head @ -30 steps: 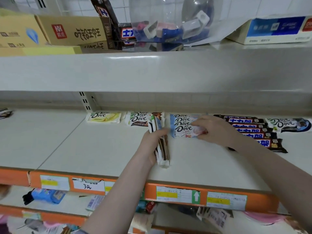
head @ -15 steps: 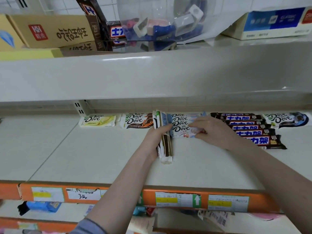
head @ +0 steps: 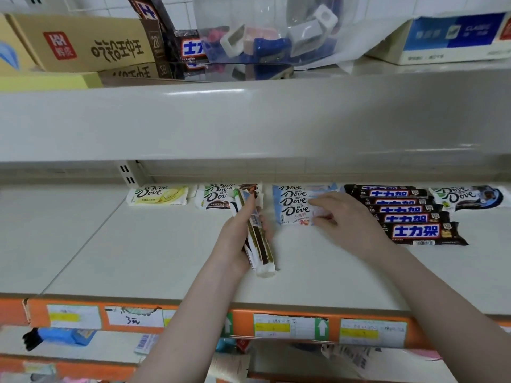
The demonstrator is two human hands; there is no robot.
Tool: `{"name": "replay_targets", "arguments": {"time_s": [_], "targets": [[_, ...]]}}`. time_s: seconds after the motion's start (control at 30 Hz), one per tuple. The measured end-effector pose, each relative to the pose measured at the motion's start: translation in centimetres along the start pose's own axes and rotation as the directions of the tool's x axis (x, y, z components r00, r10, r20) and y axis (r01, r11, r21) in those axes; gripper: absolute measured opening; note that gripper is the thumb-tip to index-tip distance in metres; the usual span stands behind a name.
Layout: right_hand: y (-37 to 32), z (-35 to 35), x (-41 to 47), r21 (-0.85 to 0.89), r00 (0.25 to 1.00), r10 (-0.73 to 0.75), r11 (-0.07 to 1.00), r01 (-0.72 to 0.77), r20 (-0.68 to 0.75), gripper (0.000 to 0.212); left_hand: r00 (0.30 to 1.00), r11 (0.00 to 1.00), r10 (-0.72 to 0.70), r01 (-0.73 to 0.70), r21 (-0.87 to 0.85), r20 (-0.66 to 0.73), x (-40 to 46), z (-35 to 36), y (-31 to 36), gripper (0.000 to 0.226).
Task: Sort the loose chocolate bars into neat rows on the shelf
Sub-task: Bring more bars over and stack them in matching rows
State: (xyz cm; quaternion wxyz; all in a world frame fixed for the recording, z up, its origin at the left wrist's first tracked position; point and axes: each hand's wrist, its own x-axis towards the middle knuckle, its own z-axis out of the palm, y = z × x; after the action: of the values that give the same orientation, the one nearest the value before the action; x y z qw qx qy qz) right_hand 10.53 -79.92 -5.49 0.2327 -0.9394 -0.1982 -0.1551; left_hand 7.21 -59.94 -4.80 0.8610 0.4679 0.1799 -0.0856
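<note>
On the shelf (head: 138,244), head view: left hand (head: 235,239) grips an on-edge bundle of Dove bars (head: 255,236); right hand (head: 340,217) pinches the front bar of the blue Dove row (head: 293,201). Light, stiff but snappable, slick foil wrappers, so hold by the long edges.

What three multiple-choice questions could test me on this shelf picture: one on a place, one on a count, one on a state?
1. Where is the pale yellow Dove bar?
A. leftmost in the row
B. beside the dark bars
C. in a hand

2. How many dark brown bars with blue lettering lie overlapped on the cream shelf?
A. two
B. six
C. ten

3. What is the left hand doing?
A. lying flat
B. gripping a bundle of wrapped bars
C. hanging idle

Key: 1 A, nothing lies left of it. 2 B, six blue labels show. 3 B, its fingers curl round the bundle, while the right hand touches the light blue Dove stack.
</note>
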Motion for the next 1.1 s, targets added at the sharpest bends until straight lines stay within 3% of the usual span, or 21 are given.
{"name": "replay_targets", "arguments": {"time_s": [0.1, 0.2, 0.3, 0.4, 0.5, 0.67, 0.83, 1.03, 1.1], "targets": [[-2.4, 0.1, -1.2, 0.112, 0.998, 0.057, 0.992, -0.053, -0.025, 0.032, 0.999, 0.992, -0.025, 0.020, -0.123, -0.037, -0.5, -0.5, 0.3, 0.049], [-4.7, 0.2, -2.5, 0.257, 0.996, 0.080, 0.962, -0.086, 0.033, 0.028, 0.999, 0.978, -0.010, 0.003, -0.209, -0.036, -1.3, -1.1, 0.4, 0.038], [-6.6, 0.2, -3.5, 0.397, 0.992, 0.071, 0.912, -0.106, 0.101, 0.026, 1.000, 0.984, 0.011, -0.008, -0.179, 0.018, -2.2, -1.3, 0.3, 0.027], [-7.7, 0.3, -4.0, 0.482, 0.987, 0.039, 0.869, -0.111, 0.157, 0.023, 1.000, 0.991, 0.016, -0.017, -0.130, -0.009, -3.2, -1.1, 0.2, 0.041], [-7.5, 0.3, -4.0, 0.465, 0.989, 0.065, 0.877, -0.119, 0.130, 0.030, 1.000, 0.994, 0.023, -0.024, -0.107, -0.006, -3.8, -1.0, 0.0, 0.046], [-7.1, -0.6, -4.3, 0.554, 0.987, 0.116, 0.817, -0.159, 0.113, 0.036, 0.999, 0.987, 0.046, -0.048, -0.154, -0.017, -4.5, -1.3, -0.4, 0.036], [-6.0, -1.8, -4.1, 0.530, 0.981, 0.156, 0.826, -0.192, 0.113, 0.036, 0.988, 0.978, 0.149, -0.154, -0.140, -0.045, -4.8, -2.3, 0.0, 0.019], [-5.5, -1.9, -4.2, 0.369, 0.990, 0.073, 0.922, -0.113, 0.122, 0.023, 0.995, 0.989, 0.100, -0.101, -0.109, -0.010, -5.2, -2.6, -0.6, 0.026], [-5.6, -2.1, -4.4, 0.279, 0.990, 0.026, 0.958, -0.064, 0.138, 0.034, 0.997, 0.991, 0.071, -0.069, -0.116, 0.010, -5.0, -2.5, -1.0, 0.019]]}}
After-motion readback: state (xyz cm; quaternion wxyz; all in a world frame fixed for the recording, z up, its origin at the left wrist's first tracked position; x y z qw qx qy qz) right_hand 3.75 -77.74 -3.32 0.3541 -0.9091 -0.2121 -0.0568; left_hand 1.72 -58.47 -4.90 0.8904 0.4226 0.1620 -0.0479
